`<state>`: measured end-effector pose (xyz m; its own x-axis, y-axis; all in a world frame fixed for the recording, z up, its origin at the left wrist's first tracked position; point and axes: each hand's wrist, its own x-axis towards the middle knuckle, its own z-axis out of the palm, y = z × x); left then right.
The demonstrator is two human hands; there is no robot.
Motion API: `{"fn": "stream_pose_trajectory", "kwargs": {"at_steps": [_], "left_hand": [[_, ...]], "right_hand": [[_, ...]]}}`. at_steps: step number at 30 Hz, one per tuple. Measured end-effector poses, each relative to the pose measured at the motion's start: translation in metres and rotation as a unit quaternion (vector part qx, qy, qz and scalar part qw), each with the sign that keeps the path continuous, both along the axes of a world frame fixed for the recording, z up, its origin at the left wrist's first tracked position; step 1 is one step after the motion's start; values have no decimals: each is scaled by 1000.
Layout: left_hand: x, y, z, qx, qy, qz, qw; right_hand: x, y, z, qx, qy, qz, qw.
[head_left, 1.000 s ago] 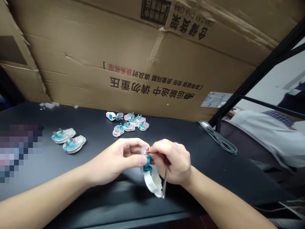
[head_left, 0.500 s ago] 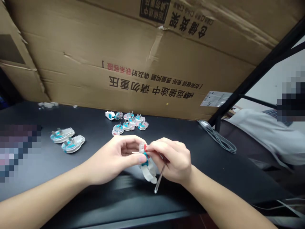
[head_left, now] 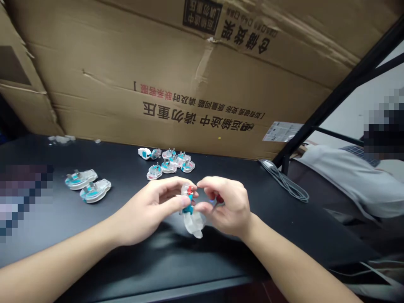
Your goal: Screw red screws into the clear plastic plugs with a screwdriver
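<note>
The left hand [head_left: 148,208] is pinching a clear plug housing [head_left: 193,222] with a teal insert between thumb and fingertips above the black table [head_left: 120,168], while the right hand [head_left: 226,206] is curling its fingers around a slim metal tool [head_left: 218,204] just beside the housing.

We face a large, creased cardboard carton [head_left: 195,84] leaning behind a black tabletop [head_left: 63,219], its flaps and taped seam running across our view. Black and red Chinese characters are printed upside down on it, and a white paper label [head_left: 282,131] sits near its right edge. To our right, a black metal frame [head_left: 344,92] rises diagonally, with a white wall [head_left: 344,126] behind it. A coiled grey cable [head_left: 284,185] lies on the table near the frame. Beyond the table's right side is a heap of pale grey fabric [head_left: 353,185]. We find 2 pixelated patches, at left and upper right, hiding whatever lies there.
</note>
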<state>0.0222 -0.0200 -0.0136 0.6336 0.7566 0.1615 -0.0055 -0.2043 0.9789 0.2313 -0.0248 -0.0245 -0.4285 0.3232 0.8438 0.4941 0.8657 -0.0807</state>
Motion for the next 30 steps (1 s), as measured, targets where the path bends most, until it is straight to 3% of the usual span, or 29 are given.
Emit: {"fn": "stream_pose_trajectory", "kwargs": {"at_steps": [4,8,30], "left_hand": [[-3,2,-6,37,-23,68,997],[-5,1,-11,9,-73,82,994],[-4,-2,-10,-16,-66,77,995]], "right_hand": [[8,-1,11,-47,-31,-64,996],[10,-2,14,-76,-68,-97,990],[8,1,6,-96,-47,-85,991]]}}
